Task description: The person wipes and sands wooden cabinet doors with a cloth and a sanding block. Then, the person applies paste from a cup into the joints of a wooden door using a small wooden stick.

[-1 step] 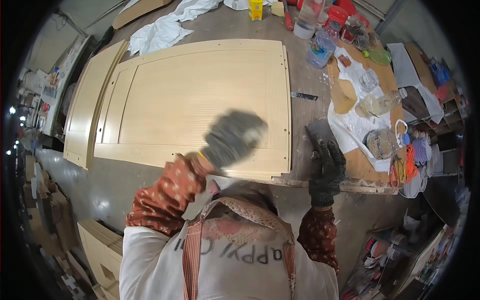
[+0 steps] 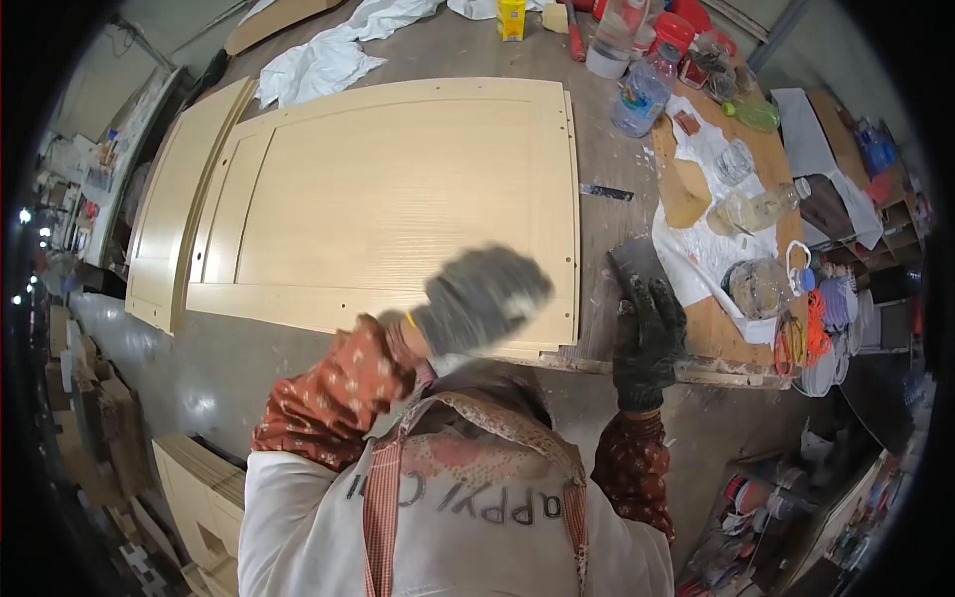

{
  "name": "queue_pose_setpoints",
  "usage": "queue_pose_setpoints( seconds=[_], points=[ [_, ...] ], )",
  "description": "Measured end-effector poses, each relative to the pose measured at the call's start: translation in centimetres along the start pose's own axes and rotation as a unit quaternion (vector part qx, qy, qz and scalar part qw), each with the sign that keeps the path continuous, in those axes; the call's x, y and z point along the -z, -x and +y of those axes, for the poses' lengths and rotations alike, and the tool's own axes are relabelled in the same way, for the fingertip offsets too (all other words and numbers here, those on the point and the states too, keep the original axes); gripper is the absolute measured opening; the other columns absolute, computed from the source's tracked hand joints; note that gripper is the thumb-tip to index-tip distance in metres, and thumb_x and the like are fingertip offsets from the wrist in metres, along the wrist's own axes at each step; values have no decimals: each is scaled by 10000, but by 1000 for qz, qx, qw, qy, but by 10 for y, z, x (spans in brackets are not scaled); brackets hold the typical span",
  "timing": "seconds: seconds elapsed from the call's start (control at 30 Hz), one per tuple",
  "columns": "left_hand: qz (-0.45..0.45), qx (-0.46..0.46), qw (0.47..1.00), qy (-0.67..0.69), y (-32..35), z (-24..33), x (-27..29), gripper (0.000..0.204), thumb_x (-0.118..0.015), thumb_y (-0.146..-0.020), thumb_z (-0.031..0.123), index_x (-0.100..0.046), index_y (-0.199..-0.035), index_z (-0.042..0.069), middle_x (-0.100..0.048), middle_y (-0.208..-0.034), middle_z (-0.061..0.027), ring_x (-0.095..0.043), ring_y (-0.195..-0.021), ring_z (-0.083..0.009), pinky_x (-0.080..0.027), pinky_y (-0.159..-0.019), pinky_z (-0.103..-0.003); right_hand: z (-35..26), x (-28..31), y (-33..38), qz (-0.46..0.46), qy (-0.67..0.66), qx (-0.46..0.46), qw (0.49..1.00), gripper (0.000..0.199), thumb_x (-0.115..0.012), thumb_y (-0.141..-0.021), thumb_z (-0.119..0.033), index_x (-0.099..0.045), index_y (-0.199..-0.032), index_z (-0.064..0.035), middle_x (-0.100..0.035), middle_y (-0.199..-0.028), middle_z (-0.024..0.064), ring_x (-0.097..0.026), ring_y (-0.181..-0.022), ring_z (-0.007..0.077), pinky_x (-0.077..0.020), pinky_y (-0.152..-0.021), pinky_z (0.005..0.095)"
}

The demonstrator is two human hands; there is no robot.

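My left hand [image 2: 482, 298], in a dark grey glove, is over the near right part of a cream panelled door [image 2: 378, 189] lying flat on the workbench. Motion smears this hand; its fingers look curled, and a small pale patch shows at their tips. What it holds is too blurred to name. My right hand [image 2: 652, 328], in a dark, stained glove, rests on the bench top just right of the door, fingers stretched out and holding nothing.
A second cream panel [image 2: 184, 214] lies along the door's left side. White cloth [image 2: 313, 65] is bunched at the back. On the right, plastic bottles [image 2: 645, 99] and a jug [image 2: 761, 284] stand or lie around a white sheet. A dark strip [image 2: 607, 192] lies beside the door.
My left hand has shifted a little to the right and nearer to me over the door. My right hand stays in the same place.
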State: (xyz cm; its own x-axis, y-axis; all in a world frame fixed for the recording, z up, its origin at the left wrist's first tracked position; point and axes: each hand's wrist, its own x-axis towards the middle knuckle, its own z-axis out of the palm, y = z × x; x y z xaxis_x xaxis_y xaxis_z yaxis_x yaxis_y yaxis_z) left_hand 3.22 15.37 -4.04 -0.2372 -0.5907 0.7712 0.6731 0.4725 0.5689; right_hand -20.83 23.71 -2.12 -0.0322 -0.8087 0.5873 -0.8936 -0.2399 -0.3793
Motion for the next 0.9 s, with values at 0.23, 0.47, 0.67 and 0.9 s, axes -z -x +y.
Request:
queue_pose_setpoints(
  seconds=[0.23, 0.47, 0.67, 0.9],
  points=[
    [121, 364, 923, 1, -30, 77, 11, 447, -722, -833, 147, -562, -1238, 48, -621, -1164, -158, -663, -979, -252, -569, -798, -347, -5, 1, -13, -43, -70, 30, 996, 266, -606, -905, -140, -669, -1153, -67, -622, -1171, 143, -570, -1116, 347, -453, -959, 449],
    [-159, 314, 836, -422, -20, 37, -33, 226, -628, -900, 215, -684, -1036, 44, -686, -1052, -142, -656, -984, -223, -548, -875, -321, -14, 2, -21, -46, -78, 79, 993, 270, -621, -878, -79, -661, -1142, -36, -620, -1166, 156, -580, -1103, 351, -473, -938, 440],
    [-241, 104, 859, -439, -12, 31, -55, 323, -675, -771, 208, -670, -1071, 89, -646, -1178, -118, -561, -1162, -304, -458, -957, -439, -17, -7, -25, -53, -153, 3, 987, 354, -592, -850, -5, -638, -1200, -33, -608, -1196, 175, -555, -1149, 358, -455, -973, 426],
    [-280, 197, 724, -599, -12, 50, -9, 372, -642, -842, 284, -639, -1190, 152, -619, -1225, -73, -543, -1198, -270, -435, -1007, -423, -32, -27, -29, -56, -103, 8, 993, 392, -598, -871, -91, -623, -1262, -78, -593, -1248, 188, -546, -1169, 366, -443, -987, 448]
  ],
)
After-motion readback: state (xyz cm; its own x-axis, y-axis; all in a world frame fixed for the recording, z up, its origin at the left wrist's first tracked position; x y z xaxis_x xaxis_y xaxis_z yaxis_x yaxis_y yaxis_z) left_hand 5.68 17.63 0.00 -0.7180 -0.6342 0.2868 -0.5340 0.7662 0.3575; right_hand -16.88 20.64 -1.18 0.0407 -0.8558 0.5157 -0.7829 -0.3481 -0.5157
